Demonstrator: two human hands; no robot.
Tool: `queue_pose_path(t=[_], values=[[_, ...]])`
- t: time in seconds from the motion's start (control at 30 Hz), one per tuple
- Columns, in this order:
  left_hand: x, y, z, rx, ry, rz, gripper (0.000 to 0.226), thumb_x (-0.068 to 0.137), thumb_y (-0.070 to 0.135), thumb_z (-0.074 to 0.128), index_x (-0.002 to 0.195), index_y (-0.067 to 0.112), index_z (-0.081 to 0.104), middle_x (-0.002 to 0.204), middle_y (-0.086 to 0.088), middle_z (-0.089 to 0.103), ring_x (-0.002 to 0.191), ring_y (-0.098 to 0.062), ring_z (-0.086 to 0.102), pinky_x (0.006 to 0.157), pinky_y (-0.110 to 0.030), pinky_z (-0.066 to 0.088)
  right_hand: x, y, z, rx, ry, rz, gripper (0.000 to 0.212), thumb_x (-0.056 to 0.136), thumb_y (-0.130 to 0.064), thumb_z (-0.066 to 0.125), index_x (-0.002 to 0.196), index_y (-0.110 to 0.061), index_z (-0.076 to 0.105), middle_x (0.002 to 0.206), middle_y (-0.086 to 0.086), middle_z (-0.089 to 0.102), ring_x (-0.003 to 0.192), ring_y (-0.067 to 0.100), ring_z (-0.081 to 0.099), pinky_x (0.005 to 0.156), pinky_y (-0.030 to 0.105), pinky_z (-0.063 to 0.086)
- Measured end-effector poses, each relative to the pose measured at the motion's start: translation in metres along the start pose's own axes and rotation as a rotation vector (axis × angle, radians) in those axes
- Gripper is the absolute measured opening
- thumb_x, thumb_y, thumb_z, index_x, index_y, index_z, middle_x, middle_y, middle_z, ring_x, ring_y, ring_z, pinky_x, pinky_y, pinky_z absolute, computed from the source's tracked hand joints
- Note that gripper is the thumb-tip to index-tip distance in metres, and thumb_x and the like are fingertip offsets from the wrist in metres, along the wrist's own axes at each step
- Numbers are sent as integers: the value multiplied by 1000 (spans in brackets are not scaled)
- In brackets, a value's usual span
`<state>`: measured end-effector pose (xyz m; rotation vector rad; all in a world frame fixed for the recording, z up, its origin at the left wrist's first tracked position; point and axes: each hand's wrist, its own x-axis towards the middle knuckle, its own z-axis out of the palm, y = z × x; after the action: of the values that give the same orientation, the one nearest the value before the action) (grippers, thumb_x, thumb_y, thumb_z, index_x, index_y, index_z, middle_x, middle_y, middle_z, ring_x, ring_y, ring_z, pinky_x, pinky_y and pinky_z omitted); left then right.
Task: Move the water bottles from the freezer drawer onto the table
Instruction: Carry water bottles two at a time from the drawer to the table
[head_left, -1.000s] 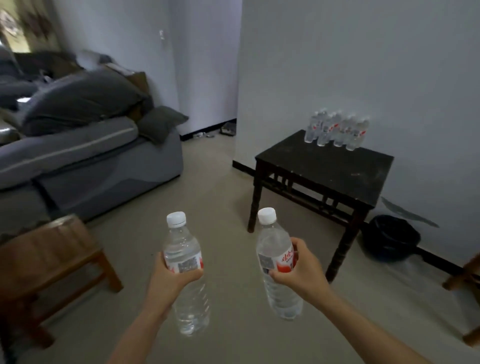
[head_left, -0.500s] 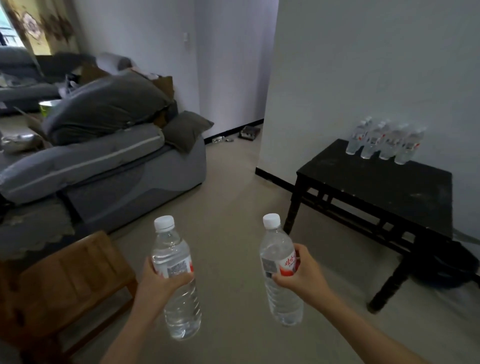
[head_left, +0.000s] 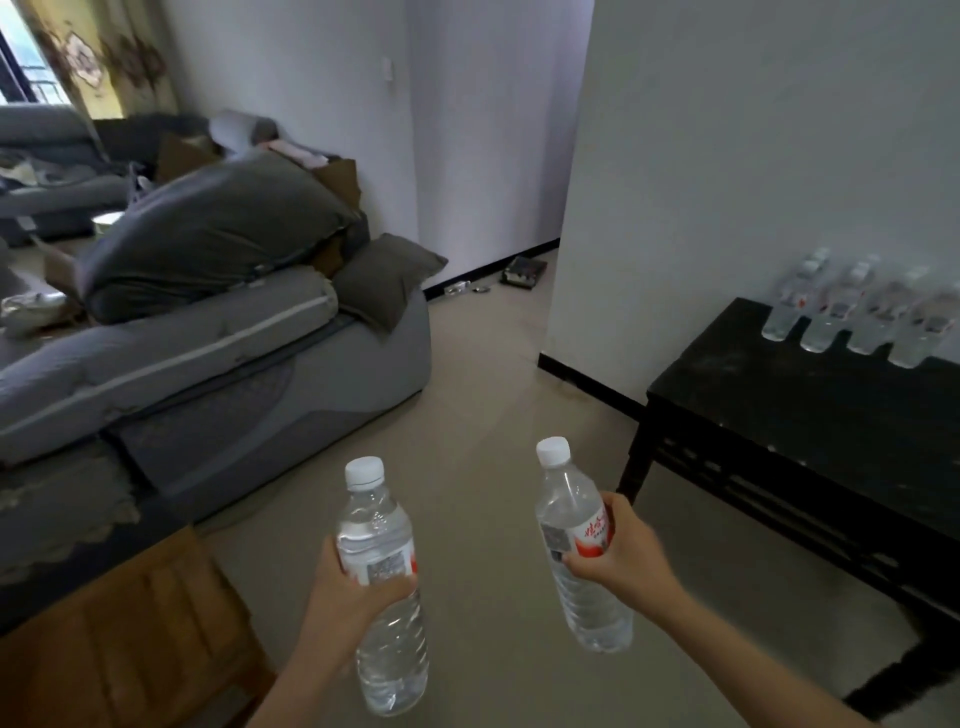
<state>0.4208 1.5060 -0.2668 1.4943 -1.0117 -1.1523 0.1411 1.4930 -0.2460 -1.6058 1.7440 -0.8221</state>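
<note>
- Head view: holding left bottle (head_left: 382, 525) upright in left grip (head_left: 353, 597), clamped at the label, above the floor.
- Holding right bottle (head_left: 569, 499) in right grip (head_left: 626, 561), clamped likewise, short of the surface's (head_left: 779, 415) left corner.
- Could topple the row of bottles (head_left: 857, 317) at the far edge if set down too close.

Bottles on table (head_left: 860, 317) blurred; table (head_left: 810, 415) cut off right.

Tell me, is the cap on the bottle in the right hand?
On. A white cap tops the bottle that the right hand holds.
</note>
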Motion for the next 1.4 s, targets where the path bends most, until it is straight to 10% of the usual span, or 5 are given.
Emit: queue_pose_path(t=[0.33,0.83,1.4], values=[[149,29,-14,-20,80,-16,69,54,-7,82,112,8,47,100,-17,64,88,-33,64,83,-51,51,155,-46,38,27,-116,-69,64,62,-27,79,108,-35,35,97,-18,54,91,3,58,80,21,49],[427,85,-65,4,-98,53,68,50,2,85,105,14,46,92,-7,64,83,-25,65,66,-34,52,339,-129,128,49,77,73,58,65,-18,80,105,-29,40,94,-14,56,84,1,58,62,10,45],[589,106,85,75,-272,60,66,47,11,83,106,8,51,97,-15,65,86,-31,65,75,-43,54,502,-51,70,28,271,231,62,61,-19,82,107,-23,40,94,-13,51,85,6,54,68,13,41]])
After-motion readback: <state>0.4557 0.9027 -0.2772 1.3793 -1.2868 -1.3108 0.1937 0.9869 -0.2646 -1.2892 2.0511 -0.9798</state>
